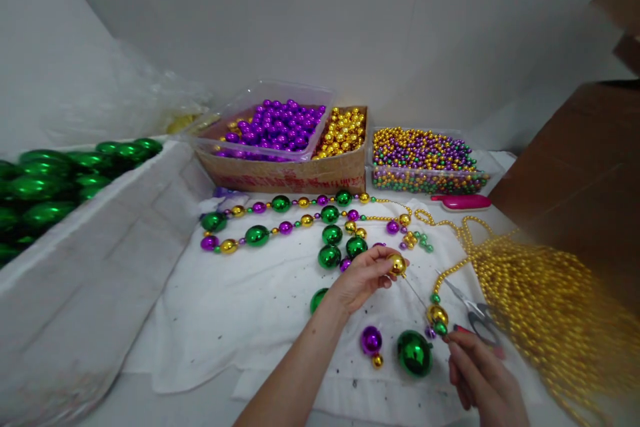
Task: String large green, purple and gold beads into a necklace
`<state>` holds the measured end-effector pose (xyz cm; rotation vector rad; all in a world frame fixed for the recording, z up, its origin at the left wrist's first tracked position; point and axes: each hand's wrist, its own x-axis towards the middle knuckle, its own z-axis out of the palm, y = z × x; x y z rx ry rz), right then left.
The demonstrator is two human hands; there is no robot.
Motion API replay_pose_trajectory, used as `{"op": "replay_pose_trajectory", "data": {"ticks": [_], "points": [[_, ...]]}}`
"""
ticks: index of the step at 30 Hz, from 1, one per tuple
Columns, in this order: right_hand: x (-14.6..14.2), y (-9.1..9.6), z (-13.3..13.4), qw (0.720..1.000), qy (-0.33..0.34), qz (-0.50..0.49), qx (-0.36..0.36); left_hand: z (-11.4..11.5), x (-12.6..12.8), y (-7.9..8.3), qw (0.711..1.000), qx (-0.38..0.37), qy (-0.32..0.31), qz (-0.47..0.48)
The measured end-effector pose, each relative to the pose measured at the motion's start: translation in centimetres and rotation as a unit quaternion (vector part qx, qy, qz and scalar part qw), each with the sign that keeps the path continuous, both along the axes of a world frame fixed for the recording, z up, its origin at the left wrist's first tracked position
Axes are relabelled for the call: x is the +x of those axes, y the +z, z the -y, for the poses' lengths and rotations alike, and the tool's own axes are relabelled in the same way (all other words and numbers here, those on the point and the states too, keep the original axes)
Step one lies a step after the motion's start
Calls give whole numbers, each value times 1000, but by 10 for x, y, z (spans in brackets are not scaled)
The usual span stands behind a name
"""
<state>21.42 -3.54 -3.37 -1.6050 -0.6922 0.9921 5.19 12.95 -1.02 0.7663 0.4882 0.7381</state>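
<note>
Between the thumb and fingers of my left hand is a gold ball bead. A thin line runs from it down to a second gold ball near my right hand. The fingers of my right hand pinch at a small green bead, beside a small purple bead. A gold bead chain leads up from there. A large green ball, a purple ball and a small gold bead lie on the white cloth between my hands.
A strung bead necklace lies looped across the cloth. Behind stand a clear tub of purple beads, a cardboard box and a tub of small mixed beads. Scissors and piled gold chains lie right; green balls fill a white bin left.
</note>
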Motion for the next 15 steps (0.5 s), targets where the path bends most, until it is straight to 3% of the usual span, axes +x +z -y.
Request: {"op": "replay_pose_trajectory", "data": {"ticks": [8,15], "points": [[1,-12,-5,996,-12,-88,-2,6,3,7,1000,-1,10,17],[-13,14,-9,999,32,-18,16,7,9,-5,991,-84,100,18]]}}
